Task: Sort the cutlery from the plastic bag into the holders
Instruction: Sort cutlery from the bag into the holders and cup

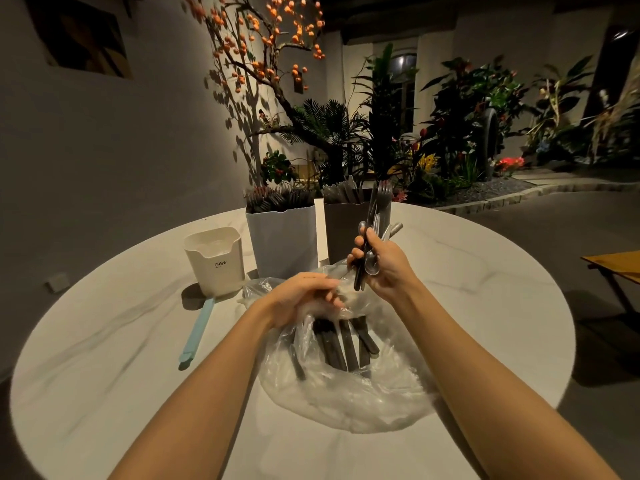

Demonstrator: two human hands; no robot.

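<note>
Gripping a mixed cutlery bundle (372,237) upright, the right hand (381,261) hangs just before the dark holder (343,230); the left hand (304,296) pinches the plastic bag (346,393).

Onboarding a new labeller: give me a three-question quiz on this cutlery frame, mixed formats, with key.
1. True or false: the right hand grips a mixed bundle of metal forks and spoons.
2. Which container stands farthest left on the round white marble table? A) small cream plastic holder B) tall pale grey holder C) tall dark grey holder
3. Fill in: the left hand grips the rim of the clear ___ bag.

Key: 1 true; 2 A; 3 plastic.
</note>
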